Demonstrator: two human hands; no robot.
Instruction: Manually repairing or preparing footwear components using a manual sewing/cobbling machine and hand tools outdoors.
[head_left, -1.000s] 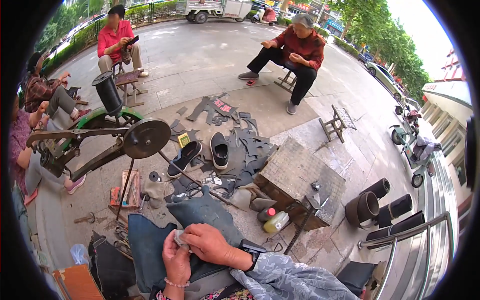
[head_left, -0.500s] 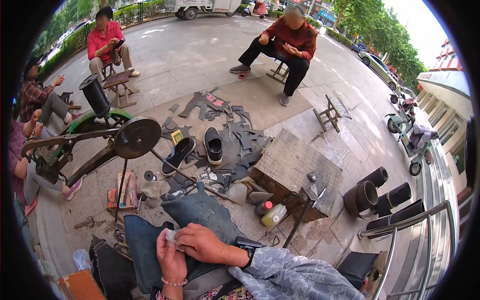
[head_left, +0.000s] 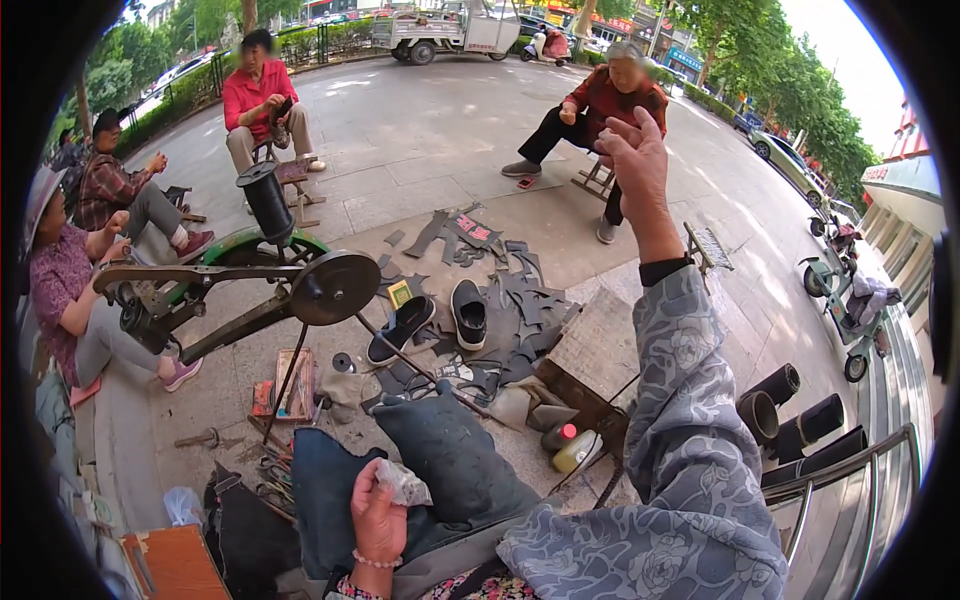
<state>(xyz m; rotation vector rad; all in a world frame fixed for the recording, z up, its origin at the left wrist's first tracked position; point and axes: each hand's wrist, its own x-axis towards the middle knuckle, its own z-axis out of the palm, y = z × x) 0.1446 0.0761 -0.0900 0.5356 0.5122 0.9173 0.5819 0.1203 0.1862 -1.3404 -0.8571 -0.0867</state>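
My left hand point(head_left: 380, 520) is low in front of my lap, closed on a small clear plastic bag point(head_left: 408, 487) with pale contents too small to name. A beaded bracelet circles that wrist. Raised high on the right, my right hand point(head_left: 640, 170) has its fingers apart, and I see nothing between them. Its patterned grey sleeve point(head_left: 685, 400) crosses the view. Dark blue cloth point(head_left: 440, 450) covers my lap beneath the bag. Beyond it, a pair of dark slip-on shoes point(head_left: 468, 315) rests among black material scraps point(head_left: 520, 300).
A hand-cranked sewing machine point(head_left: 335, 287) stands at left. A wooden box point(head_left: 590, 340) and bottles point(head_left: 577, 452) lie right of centre, partly behind my sleeve. Black rolls point(head_left: 808, 425) stand by a metal railing point(head_left: 850, 460). Several people sit around, one point(head_left: 620, 100) beyond my raised hand.
My right hand has left the plastic bag and risen far up and to the right. My left hand keeps the bag. The whole view has shifted, moving the scene rightward.
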